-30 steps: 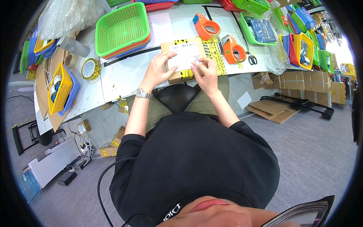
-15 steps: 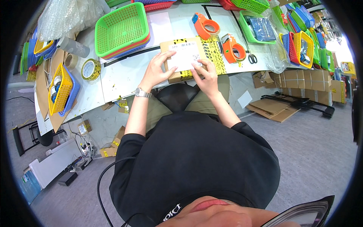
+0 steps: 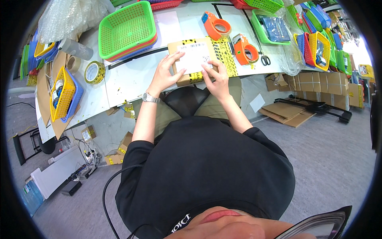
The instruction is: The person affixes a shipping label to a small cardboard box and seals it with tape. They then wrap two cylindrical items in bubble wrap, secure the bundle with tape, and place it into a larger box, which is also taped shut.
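Note:
A cardboard box (image 3: pixel 174 49) with yellow-and-black tape and a white label (image 3: pixel 189 56) lies on the table at its near edge. My left hand (image 3: pixel 165 73) rests spread at the box's left side, with fingertips and thumb on the label. On the lower right of the label, my right hand (image 3: pixel 216 79) touches with bent, parted fingers. Two orange tape dispensers (image 3: pixel 215 24) (image 3: pixel 244 49) stand beside the box's upper right, with black scissors (image 3: pixel 266 59) by the nearer one.
On the white table (image 3: pixel 131 85) are stacked green baskets (image 3: pixel 126 30), a tape roll (image 3: pixel 94 72), a tumbler (image 3: pixel 75 48), yellow and blue baskets (image 3: pixel 61 93) and bubble wrap (image 3: pixel 69 20). More baskets (image 3: pixel 318 49) crowd the right. Cardboard (image 3: pixel 292 113) lies on the floor.

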{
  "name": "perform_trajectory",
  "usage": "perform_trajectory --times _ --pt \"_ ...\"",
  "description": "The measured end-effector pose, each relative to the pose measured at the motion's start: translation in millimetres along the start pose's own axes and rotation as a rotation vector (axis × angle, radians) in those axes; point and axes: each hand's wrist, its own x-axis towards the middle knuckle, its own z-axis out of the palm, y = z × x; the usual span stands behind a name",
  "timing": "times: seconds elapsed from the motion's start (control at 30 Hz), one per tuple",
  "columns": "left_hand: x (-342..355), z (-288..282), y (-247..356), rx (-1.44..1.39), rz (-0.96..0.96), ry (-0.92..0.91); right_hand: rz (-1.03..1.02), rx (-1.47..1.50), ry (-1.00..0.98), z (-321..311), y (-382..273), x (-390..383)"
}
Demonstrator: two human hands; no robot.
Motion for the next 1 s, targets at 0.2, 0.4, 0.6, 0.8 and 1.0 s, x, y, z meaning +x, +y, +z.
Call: perform_trajectory --times 0.2,0.4,0.6,0.8,1.0 --pt "1.2 -2.0 1.7 0.019 -0.003 -0.009 0.020 0.005 0.013 1.5 -1.4 -1.6" --pt "1.2 -0.6 1.7 -0.028 -0.017 0.014 0.002 0.013 0.032 2.1 0.2 -1.6" --pt "1.8 0.6 1.9 -0.065 -0.008 0.038 0.005 0.026 0.031 2.6 2.0 -1.7" --pt "0.1 3.5 -0.9 -0.084 -0.020 0.045 0.002 0.025 0.035 3.3 2.7 -2.2" --pt "1.0 1.5 5.5 -0.023 -0.017 0.023 -0.007 -0.041 -0.005 0.5 -2.9 2.7"
